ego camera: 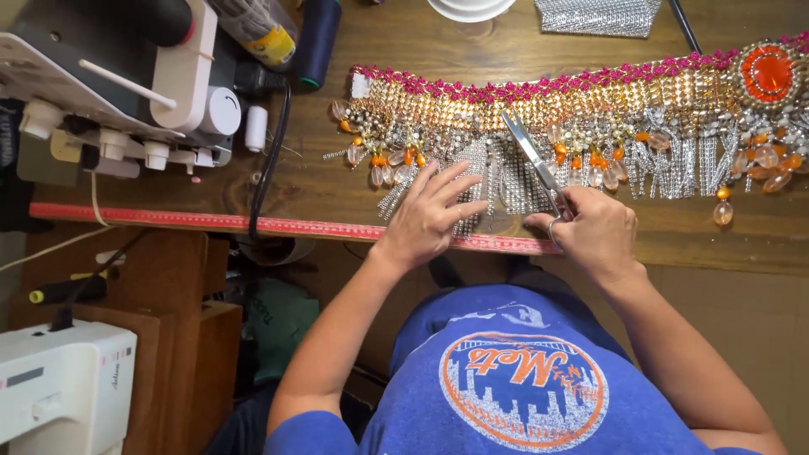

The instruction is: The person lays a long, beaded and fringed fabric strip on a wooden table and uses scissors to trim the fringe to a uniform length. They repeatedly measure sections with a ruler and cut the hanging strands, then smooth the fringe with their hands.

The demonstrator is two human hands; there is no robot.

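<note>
Silver fringe (pixel 484 181) lies beyond our flat, empty left hand (pixel 430 217); our right hand (pixel 594 232) grips scissors (pixel 535 164), blades angled up-left into the fringe.

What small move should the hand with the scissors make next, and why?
Probably a slight advance of the blades into the silver fringe. The right hand holds the scissors with the tips up among the rhinestone strands of the beaded belt, while the left hand presses the fringe flat beside them.

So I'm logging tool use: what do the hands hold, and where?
Right hand grips scissors by the handles. Left hand holds nothing, resting flat on the beaded trim.
</note>
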